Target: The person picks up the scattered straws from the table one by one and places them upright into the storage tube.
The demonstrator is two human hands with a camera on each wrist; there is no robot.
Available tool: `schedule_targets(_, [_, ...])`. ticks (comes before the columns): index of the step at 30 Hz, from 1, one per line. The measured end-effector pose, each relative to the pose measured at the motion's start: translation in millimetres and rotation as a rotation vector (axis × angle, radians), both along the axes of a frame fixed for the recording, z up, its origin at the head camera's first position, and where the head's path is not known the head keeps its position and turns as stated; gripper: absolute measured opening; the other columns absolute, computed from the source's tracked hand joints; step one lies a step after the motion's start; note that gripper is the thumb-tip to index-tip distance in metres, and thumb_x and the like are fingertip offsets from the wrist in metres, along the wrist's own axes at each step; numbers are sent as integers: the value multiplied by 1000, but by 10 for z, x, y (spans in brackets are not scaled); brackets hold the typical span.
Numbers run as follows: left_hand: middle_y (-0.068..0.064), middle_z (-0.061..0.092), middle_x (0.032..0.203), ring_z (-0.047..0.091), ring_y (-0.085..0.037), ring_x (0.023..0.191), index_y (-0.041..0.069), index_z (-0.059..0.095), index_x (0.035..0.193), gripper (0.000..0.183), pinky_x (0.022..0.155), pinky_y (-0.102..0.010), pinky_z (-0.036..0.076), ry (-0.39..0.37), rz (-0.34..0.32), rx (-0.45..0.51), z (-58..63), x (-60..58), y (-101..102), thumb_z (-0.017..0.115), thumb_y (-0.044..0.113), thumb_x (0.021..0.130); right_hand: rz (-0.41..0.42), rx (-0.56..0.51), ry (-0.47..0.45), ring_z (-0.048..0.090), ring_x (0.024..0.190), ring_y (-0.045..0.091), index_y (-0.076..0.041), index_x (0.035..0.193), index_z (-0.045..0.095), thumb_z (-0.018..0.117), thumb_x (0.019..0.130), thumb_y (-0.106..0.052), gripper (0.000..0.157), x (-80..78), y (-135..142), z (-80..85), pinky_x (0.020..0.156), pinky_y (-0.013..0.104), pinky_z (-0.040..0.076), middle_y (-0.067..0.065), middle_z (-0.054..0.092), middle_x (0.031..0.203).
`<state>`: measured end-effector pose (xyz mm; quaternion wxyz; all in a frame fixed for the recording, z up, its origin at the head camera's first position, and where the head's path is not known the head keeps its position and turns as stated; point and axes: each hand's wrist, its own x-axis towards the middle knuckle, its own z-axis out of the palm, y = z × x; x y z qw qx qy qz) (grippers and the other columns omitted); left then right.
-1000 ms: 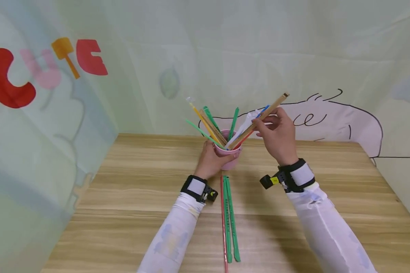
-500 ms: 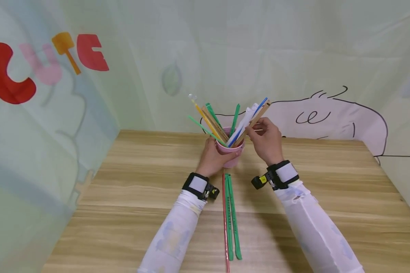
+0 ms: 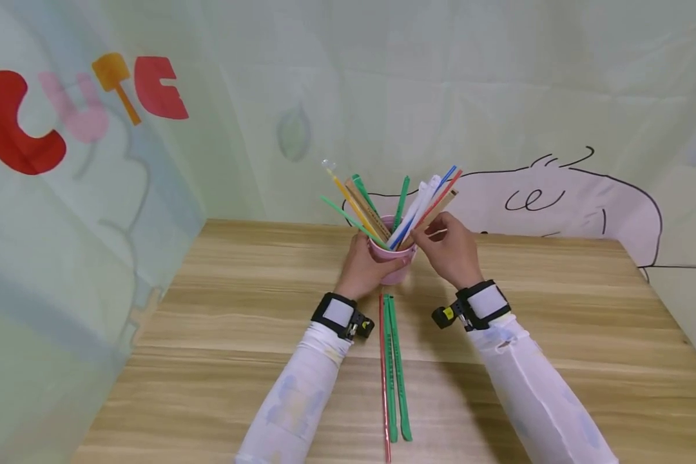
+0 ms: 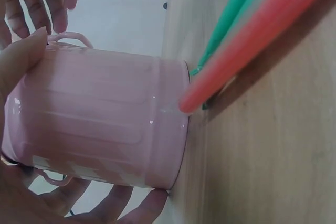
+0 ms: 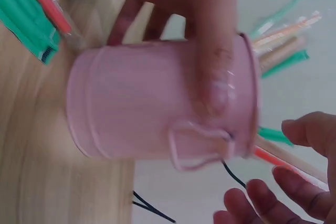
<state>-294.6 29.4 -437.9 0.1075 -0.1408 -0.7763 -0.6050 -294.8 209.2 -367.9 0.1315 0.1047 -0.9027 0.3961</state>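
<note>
A small pink bucket (image 3: 392, 278) stands upright on the table, holding several wrapped straws in green, yellow, brown, white, blue and red. My left hand (image 3: 361, 269) grips its side, the thumb across the front below the rim. At the right of the rim is my right hand (image 3: 451, 250), beside a brown-wrapped straw (image 3: 445, 202) and a red straw (image 3: 448, 189) that lean right. In the right wrist view its thumb and fingers stand apart, with these straws passing behind the gap. The bucket's small wire handle (image 5: 178, 150) also shows there.
In front of the bucket, two green-wrapped straws (image 3: 400, 386) and a red straw (image 3: 385, 393) lie lengthwise on the wooden table (image 3: 238, 322). A printed cloth backdrop (image 3: 348, 96) rises behind the table and along its left side.
My right hand has come left and down with the brown-wrapped straw, which now sits lower in the bucket, and its fingers have loosened. My left hand keeps its grip on the bucket.
</note>
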Motion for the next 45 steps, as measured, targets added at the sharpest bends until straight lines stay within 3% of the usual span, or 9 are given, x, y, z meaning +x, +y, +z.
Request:
schedule_targets(6, [-18, 43, 134, 42, -25, 122, 7, 37, 143, 83, 105, -49, 38, 7, -37, 46, 167, 113, -15, 83, 15, 75, -25, -72, -49, 57, 92, 26, -4, 114, 55, 68, 88, -42, 47, -3, 199, 126, 74, 45, 53, 13, 61, 106])
schedule_targets(12, [-19, 46, 133, 43, -27, 122, 7, 38, 143, 82, 104, -47, 39, 24, -59, 56, 212, 126, -47, 83, 14, 74, 11, -133, -154, 53, 104, 25, -10, 128, 50, 68, 85, -53, 64, 15, 327, 171, 83, 49, 51, 11, 56, 119])
schedule_targets(18, [-15, 51, 134, 46, -23, 120, 7, 39, 142, 81, 103, -47, 40, 22, -89, 77, 171, 119, -64, 82, 11, 74, 166, -161, -263, 48, 118, 28, -10, 145, 37, 72, 84, -46, 79, -2, 313, -143, 92, 55, 49, 15, 50, 133])
schedule_targets(22, [-13, 51, 134, 47, -22, 120, 10, 39, 143, 84, 102, -43, 42, 17, -115, 94, 125, 113, -64, 84, 16, 73, 239, -187, -313, 41, 125, 32, -10, 150, 27, 74, 85, -40, 87, -23, 261, -380, 98, 58, 44, 18, 42, 142])
schedule_targets(26, [-13, 49, 136, 45, -22, 122, 11, 38, 144, 86, 104, -46, 40, -5, -113, 79, 124, 138, -66, 85, 16, 72, 296, -241, -339, 36, 128, 35, -9, 151, 24, 75, 84, -35, 88, -32, 174, -510, 102, 59, 39, 18, 36, 147])
schedule_targets(33, [-20, 46, 139, 43, -27, 125, 3, 35, 144, 87, 107, -47, 37, -14, -102, 56, 163, 180, -66, 84, 6, 71, 368, -359, -320, 37, 124, 28, -14, 147, 31, 77, 81, -27, 82, 2, -32, -513, 102, 55, 38, 10, 39, 143])
schedule_targets(36, [-21, 48, 137, 45, -28, 123, 2, 35, 143, 87, 106, -45, 38, 5, -112, 54, 179, 174, -67, 83, 1, 69, 453, -427, -262, 41, 121, 31, -11, 146, 34, 76, 82, -16, 77, 16, -133, -430, 100, 56, 37, 14, 43, 140])
schedule_targets(40, [-23, 49, 134, 47, -29, 121, -1, 36, 141, 87, 105, -45, 39, 22, -116, 43, 213, 176, -66, 81, -4, 67, 537, -499, -189, 41, 125, 32, -5, 144, 36, 75, 81, -3, 74, 28, -230, -352, 107, 58, 30, 20, 46, 139])
schedule_targets(45, [-23, 49, 134, 48, -29, 119, -2, 35, 142, 87, 104, -43, 42, 8, -117, 31, 254, 184, -87, 79, -6, 67, 532, -514, -144, 41, 125, 31, -2, 143, 36, 76, 79, 0, 75, 14, -302, -332, 110, 56, 28, 21, 46, 138])
